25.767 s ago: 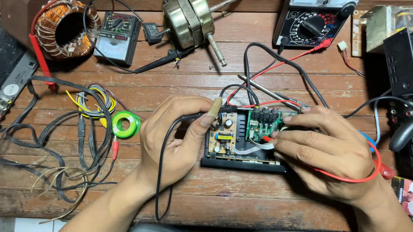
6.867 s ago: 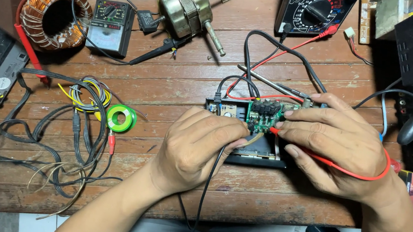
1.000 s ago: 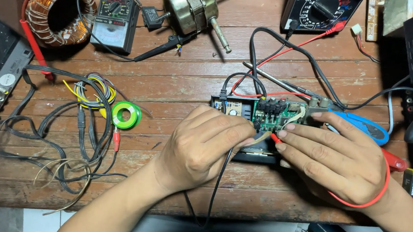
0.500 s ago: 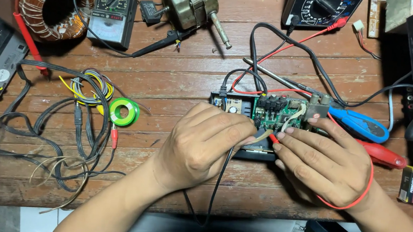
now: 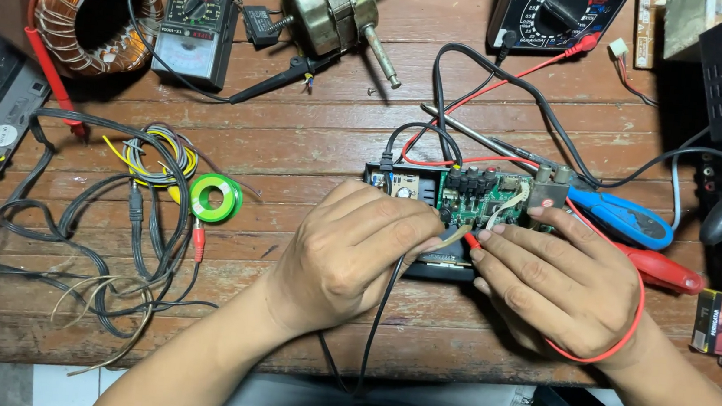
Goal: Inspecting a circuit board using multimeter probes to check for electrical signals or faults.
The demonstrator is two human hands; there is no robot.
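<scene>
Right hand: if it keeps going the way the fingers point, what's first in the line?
Probably the green circuit board. The right hand points up-left, its fingertips already at the board's near edge beside the red probe tip. Height above the board is unclear.

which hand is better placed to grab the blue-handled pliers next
Right, probably. The right hand lies just below the blue-handled pliers, fingers pinching a red probe at the circuit board. The left hand sits farther away, holding a black lead.

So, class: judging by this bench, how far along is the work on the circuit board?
Done: the circuit board lies exposed, the multimeter leads plugged in. In hand: both hands, left hand and right hand, press probes onto it. Left: the pliers lie unused; the result cannot be told.
</scene>
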